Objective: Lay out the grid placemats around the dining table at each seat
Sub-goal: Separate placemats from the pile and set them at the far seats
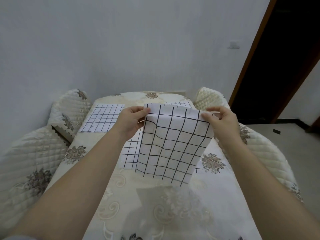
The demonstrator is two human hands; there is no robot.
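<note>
a grid placemat (173,146) is held up over the table (155,213), pinched at its two top corners: the left hand (133,122) is closed on the top left corner, the right hand (221,122) on the top right, thumbs in front and fingers behind. the top edge appears folded over or doubled between the hands, so more than one sheet may be gripped; this cannot be told for certain. the mat hangs free, its long axis running down from the hands toward the near end of the table, the lower edge hovering above the cloth with a shadow under it.

another placemat (102,118) is laid flat at the far left seat, and one (180,104) is partly seen at the far right, behind the held mat. a further mat (129,153) lies on the table just below and behind the held one, beside the left wrist. both hands are about equally far from the body; the bare near end lies directly below the hanging mat, so a lowering toward the body is judged to be what the next move calls for.
</note>
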